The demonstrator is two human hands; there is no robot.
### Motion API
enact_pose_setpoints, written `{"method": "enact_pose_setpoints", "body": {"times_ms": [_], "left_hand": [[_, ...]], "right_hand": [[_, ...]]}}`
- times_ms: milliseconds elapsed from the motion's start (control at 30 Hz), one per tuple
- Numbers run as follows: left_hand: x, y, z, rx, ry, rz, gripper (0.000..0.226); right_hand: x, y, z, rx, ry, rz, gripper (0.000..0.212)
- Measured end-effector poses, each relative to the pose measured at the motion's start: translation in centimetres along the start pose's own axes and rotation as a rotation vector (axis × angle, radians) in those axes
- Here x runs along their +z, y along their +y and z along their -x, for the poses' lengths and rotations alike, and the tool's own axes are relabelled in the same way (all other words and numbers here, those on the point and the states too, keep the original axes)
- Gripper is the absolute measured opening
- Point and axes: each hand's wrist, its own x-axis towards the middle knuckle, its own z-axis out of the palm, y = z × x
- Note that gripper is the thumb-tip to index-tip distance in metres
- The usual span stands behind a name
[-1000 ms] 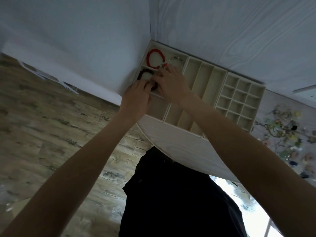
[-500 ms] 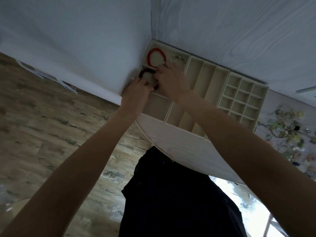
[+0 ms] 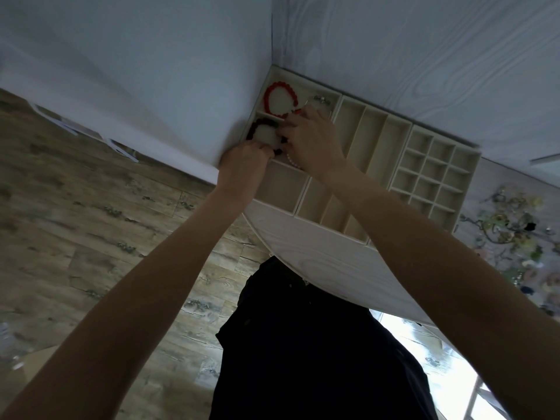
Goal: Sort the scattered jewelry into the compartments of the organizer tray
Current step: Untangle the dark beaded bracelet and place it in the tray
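Both hands meet over the far left corner of the cream organizer tray (image 3: 357,134) on the pale worktop (image 3: 318,262). The left hand (image 3: 242,165) and right hand (image 3: 312,137) pinch a dark bead bracelet (image 3: 253,128) lying in the tray's second left compartment. A red bracelet (image 3: 280,98) lies in the corner compartment beyond it. The loose jewelry (image 3: 512,234) sits in a heap right of the tray.
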Motion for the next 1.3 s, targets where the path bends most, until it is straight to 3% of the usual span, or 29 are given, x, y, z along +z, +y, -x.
{"method": "enact_pose_setpoints", "body": {"times_ms": [467,633,767,933,1133,1300], "left_hand": [[-0.4,0.2,0.0,0.071,0.053,-0.099,0.023],[0.6,-0.1,-0.1,0.114,0.100,-0.181,0.024],[1.2,0.2,-0.1,0.211,0.094,-0.329,0.013],[0.9,0.5,0.0,0.288,0.144,-0.417,0.011],[0.4,0.5,0.5,0.242,0.217,-0.261,0.020],[-2.9,2.7,2.6,0.184,0.336,0.054,0.026]], "right_hand": [[0.3,0.1,0.8,0.064,0.118,-0.063,0.023],[0.3,0.1,0.9,-0.020,0.113,0.026,0.010],[0.6,0.4,1.4,-0.049,0.098,0.050,0.030],[0.5,0.5,1.7,-0.044,0.092,0.006,0.035],[-0.2,0.5,2.0,0.023,0.149,-0.113,0.038],[-4.0,0.8,6.5,0.255,0.333,-0.458,0.032]]}}
